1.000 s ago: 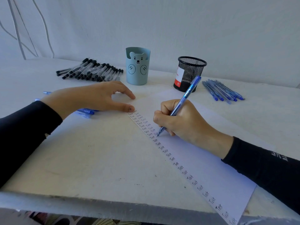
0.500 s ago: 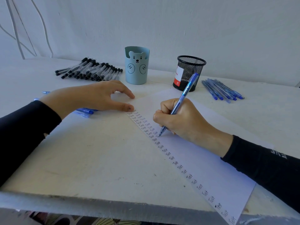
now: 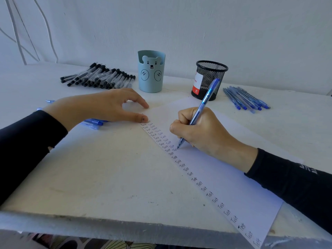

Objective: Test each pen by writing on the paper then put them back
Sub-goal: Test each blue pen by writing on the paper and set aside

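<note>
Nearest the camera, the sheet of paper [image 3: 224,173] was seen lying flat on the white table [image 3: 100,177], its near corner hanging past the table edge, with a column of small written words along its left margin and a shorter second column beside it. The sheet was judged thin and light, easily shifted by a writing stroke.

Further in, a blue pen [image 3: 198,113] was held in the right hand [image 3: 201,130], closed around the lower barrel in a writing grip, with the tip set on the paper at the end of the second column. The pen was judged light, stiff and smooth-sided; the lower barrel near the tip seemed the best place to take it for control.

The left hand [image 3: 100,106] was laid palm down at the sheet's top left corner, fingers loosely spread and holding nothing, thumb and forefinger resting at the paper's edge. Partly hidden beneath it, a few blue pens [image 3: 93,122] were lying on the table.

Beyond, a bear-faced blue cup [image 3: 151,72] and a black mesh holder [image 3: 209,79] were standing upright, well apart. A row of black-capped pens [image 3: 100,77] was laid out left of the cup, and a cluster of blue pens [image 3: 245,98] right of the mesh holder. Whether either holder contained anything could not be told.
</note>
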`<state>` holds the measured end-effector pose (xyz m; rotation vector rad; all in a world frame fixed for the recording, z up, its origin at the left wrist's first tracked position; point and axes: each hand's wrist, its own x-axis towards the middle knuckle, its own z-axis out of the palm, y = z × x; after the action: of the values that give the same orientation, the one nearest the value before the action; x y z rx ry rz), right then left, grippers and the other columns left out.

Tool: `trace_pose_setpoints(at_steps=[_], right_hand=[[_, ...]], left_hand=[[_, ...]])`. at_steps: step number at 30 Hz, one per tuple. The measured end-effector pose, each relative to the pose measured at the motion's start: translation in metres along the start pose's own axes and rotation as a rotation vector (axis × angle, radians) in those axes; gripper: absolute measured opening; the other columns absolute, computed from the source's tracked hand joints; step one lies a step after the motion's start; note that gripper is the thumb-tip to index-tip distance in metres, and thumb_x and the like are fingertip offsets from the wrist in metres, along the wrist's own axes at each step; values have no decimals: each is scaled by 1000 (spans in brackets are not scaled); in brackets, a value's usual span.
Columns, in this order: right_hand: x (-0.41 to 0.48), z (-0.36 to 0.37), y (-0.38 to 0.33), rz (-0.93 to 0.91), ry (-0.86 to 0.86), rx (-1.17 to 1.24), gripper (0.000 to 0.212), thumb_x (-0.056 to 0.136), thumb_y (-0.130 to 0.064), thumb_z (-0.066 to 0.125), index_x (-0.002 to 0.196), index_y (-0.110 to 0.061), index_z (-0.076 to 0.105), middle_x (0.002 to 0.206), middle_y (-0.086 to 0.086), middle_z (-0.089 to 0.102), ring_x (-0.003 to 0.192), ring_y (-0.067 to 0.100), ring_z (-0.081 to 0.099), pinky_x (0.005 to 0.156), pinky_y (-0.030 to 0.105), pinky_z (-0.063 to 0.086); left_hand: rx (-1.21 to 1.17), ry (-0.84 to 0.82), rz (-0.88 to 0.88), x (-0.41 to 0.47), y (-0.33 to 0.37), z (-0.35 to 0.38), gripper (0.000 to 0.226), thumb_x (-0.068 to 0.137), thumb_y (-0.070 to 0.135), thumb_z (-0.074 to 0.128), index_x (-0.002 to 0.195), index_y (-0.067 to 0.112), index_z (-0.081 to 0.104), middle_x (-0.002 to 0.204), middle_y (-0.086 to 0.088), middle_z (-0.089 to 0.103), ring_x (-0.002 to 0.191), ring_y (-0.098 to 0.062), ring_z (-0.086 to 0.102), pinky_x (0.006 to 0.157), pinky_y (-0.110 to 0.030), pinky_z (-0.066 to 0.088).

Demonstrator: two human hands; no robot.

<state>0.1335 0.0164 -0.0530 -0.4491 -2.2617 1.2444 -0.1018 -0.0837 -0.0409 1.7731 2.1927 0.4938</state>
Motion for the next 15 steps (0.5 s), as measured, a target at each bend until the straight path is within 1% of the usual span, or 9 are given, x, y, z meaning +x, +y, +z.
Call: trace_pose_setpoints(at_steps=[2,3,5,7,9,10,11,13,15], right_hand=[[0,0,0,9,13,4,44,79,-3,65,50,-11,32,46,-2,31,49,13,35,43,17,29],[0,0,1,12,16,8,43,79,-3,65,50,-10,34,46,-1,32,48,14,35,42,17,30],[-1,0,1,11,4,5,43,79,-3,65,50,-11,35,45,0,34,45,10,34,42,17,30],[-1,0,1,9,-9,-2,44,80,-3,65,50,-11,33,48,4,34,44,9,31,43,18,30],[-1,-1,0,26,-2,-1,41,82,-5,64,52,-5,35,53,15,38,45,11,33,43,19,30],[-1,-2,0,46,2,18,40,84,-7,62,54,-1,37,54,16,44,44,10,36,43,19,32],[0,-4,0,64,-2,47,40,88,-10,59,55,0,41,53,13,48,43,9,39,44,19,33],[2,-9,-2,80,-27,88,46,96,-18,52,52,-5,44,51,3,49,45,10,40,46,19,34],[5,-16,-6,63,-12,83,47,99,-28,51,56,-10,47,46,3,46,43,12,40,46,18,35]], left_hand=[[2,-1,3,0,0,0,63,61,83,62,116,53,59,127,27,48,112,11,43,98,-23,31],[1,0,3,0,0,0,61,61,81,62,116,53,59,128,27,48,113,9,43,99,-23,31],[-4,-2,7,-1,-1,0,65,58,85,61,115,54,59,127,28,48,113,14,41,99,-24,31],[-13,-5,8,-1,0,0,68,55,87,59,115,55,59,126,28,48,111,18,38,97,-23,31],[-14,-3,4,0,-1,0,70,52,89,58,114,56,58,126,29,48,112,18,38,99,-24,32],[-13,-3,3,0,-1,0,71,50,89,57,114,57,58,126,30,48,113,17,38,100,-25,32],[-12,-3,3,0,-2,0,71,50,89,56,114,57,58,126,30,48,114,16,39,101,-25,33],[-9,-2,10,0,-2,1,72,50,89,56,114,57,58,126,30,48,114,15,39,101,-25,34],[-10,-4,13,0,-3,0,71,51,89,56,114,57,58,126,31,47,114,16,39,100,-25,33]])
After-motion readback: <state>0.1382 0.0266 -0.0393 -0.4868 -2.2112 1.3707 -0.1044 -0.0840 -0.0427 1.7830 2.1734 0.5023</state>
